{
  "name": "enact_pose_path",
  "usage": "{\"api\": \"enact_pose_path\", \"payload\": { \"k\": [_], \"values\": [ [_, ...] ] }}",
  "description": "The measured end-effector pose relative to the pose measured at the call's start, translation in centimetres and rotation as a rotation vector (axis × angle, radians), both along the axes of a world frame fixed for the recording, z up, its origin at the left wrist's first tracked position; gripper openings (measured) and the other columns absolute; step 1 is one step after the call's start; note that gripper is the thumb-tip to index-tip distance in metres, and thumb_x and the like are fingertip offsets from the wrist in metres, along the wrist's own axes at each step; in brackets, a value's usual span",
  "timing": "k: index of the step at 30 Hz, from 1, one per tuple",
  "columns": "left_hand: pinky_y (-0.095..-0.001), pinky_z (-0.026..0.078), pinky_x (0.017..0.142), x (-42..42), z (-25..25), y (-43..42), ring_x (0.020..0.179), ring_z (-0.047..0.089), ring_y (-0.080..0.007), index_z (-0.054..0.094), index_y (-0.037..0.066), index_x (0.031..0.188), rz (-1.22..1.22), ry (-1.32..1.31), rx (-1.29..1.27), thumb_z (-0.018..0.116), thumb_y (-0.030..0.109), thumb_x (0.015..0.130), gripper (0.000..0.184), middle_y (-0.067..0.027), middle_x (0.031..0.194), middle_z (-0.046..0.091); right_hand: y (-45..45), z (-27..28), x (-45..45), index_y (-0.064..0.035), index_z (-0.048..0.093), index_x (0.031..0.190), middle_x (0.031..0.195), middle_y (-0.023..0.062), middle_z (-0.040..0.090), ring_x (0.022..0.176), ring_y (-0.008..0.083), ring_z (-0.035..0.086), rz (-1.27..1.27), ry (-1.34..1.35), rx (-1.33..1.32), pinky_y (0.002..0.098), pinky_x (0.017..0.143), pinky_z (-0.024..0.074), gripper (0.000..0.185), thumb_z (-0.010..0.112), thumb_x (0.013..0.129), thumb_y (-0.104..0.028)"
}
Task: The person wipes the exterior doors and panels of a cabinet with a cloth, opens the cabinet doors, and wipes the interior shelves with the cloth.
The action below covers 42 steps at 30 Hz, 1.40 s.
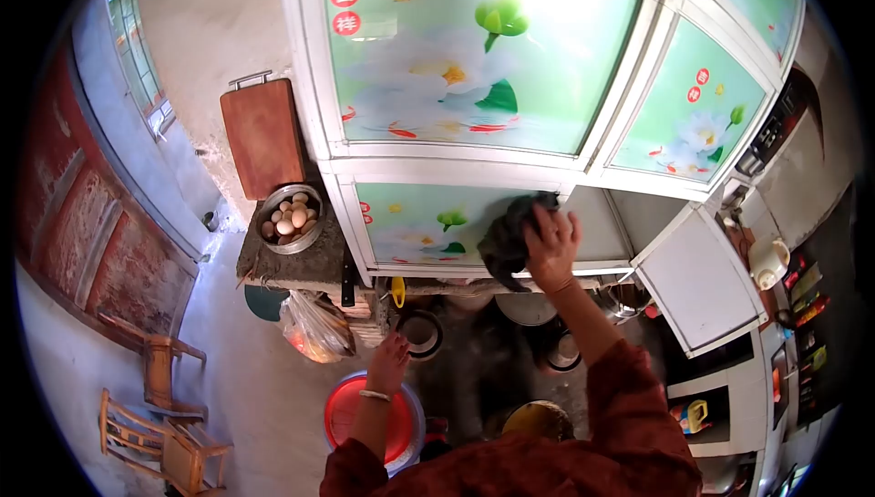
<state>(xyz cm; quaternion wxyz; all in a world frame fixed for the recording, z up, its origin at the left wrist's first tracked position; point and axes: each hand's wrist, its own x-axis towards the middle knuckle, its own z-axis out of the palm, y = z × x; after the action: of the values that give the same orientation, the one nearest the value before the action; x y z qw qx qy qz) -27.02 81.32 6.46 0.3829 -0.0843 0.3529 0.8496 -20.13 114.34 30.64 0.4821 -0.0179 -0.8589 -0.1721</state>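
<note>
My right hand (552,246) presses a dark cloth (507,240) against the lower front of the white-framed cabinet (447,161), its fingers bent over the cloth's right side. The cloth lies at the right edge of a green lotus-print panel (415,223). Beside it, part of the cabinet's lower compartment (597,228) stands uncovered, and a white door (700,278) is swung out at the right. Lower down, my left hand (390,362) is held in the air over a red round lid or basin (372,415), fingers loosely extended and holding nothing.
A metal bowl of eggs (292,219) and a wooden cutting board (262,137) occupy the ledge at left. Below are a filled plastic bag (314,328), a round pot (419,333) and a yellowish bucket (538,419). Wooden chairs (187,456) stand lower left; a mug (770,260) is at right.
</note>
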Motion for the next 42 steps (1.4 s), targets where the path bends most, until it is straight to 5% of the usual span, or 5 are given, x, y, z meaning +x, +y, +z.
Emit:
{"api": "enact_pose_path", "payload": {
  "k": [20, 27, 33, 39, 42],
  "values": [
    [-0.0381, 0.046, 0.094, 2.7, 2.1, -3.6, 0.105, 0.056, -0.0278, 0.052, 0.005, 0.122, -0.062, -0.072, 0.208, 0.051, 0.014, 0.089, 0.034, -0.0137, 0.116, 0.059, -4.4, -9.9, 1.7, -0.0002, 0.061, 0.106, 0.120, 0.0157, 0.047, 0.104, 0.0341, 0.048, -0.113, -0.172, -0.410, 0.0450, 0.091, 0.0381, 0.031, 0.057, 0.075, -0.006],
    [-0.0378, 0.046, 0.092, 2.2, 2.1, -4.2, 0.103, 0.057, -0.0269, 0.051, 0.006, 0.123, -0.024, -0.050, 0.121, 0.052, 0.014, 0.089, 0.035, -0.0125, 0.115, 0.060, -3.9, 2.7, -0.7, -0.0015, 0.061, 0.109, 0.116, 0.0157, 0.049, 0.096, 0.0336, 0.049, -0.139, 0.204, -0.361, 0.0434, 0.083, 0.0371, 0.042, 0.054, 0.067, 0.003],
    [-0.0403, 0.047, 0.094, 4.6, 2.5, -5.4, 0.106, 0.058, -0.0290, 0.055, 0.005, 0.122, -0.090, -0.060, 0.213, 0.054, 0.012, 0.087, 0.036, -0.0144, 0.115, 0.061, -3.4, -7.9, 0.7, -0.0029, 0.063, 0.101, 0.106, 0.0128, 0.050, 0.094, 0.0305, 0.049, -0.129, -0.030, -0.392, 0.0409, 0.080, 0.0384, 0.030, 0.056, 0.072, -0.005],
    [-0.0380, 0.046, 0.093, 6.5, 5.3, -5.5, 0.105, 0.057, -0.0277, 0.051, 0.005, 0.125, -0.106, -0.003, 0.144, 0.052, 0.014, 0.089, 0.037, -0.0127, 0.116, 0.060, -1.8, -17.0, 4.1, -0.0019, 0.063, 0.093, 0.090, 0.0159, 0.055, 0.086, 0.0359, 0.053, -0.264, -0.119, -0.866, 0.0439, 0.077, 0.0441, 0.024, 0.055, 0.071, -0.007],
    [-0.0380, 0.048, 0.091, 6.6, 6.7, -4.6, 0.104, 0.058, -0.0268, 0.055, 0.007, 0.121, -0.142, -0.005, 0.112, 0.052, 0.013, 0.088, 0.033, -0.0116, 0.112, 0.062, 2.1, -17.5, 10.7, -0.0025, 0.064, 0.099, 0.099, 0.0152, 0.063, 0.098, 0.0323, 0.057, 0.124, 0.099, -1.796, 0.0414, 0.085, 0.0463, 0.026, 0.049, 0.082, -0.014]
  ]
}}
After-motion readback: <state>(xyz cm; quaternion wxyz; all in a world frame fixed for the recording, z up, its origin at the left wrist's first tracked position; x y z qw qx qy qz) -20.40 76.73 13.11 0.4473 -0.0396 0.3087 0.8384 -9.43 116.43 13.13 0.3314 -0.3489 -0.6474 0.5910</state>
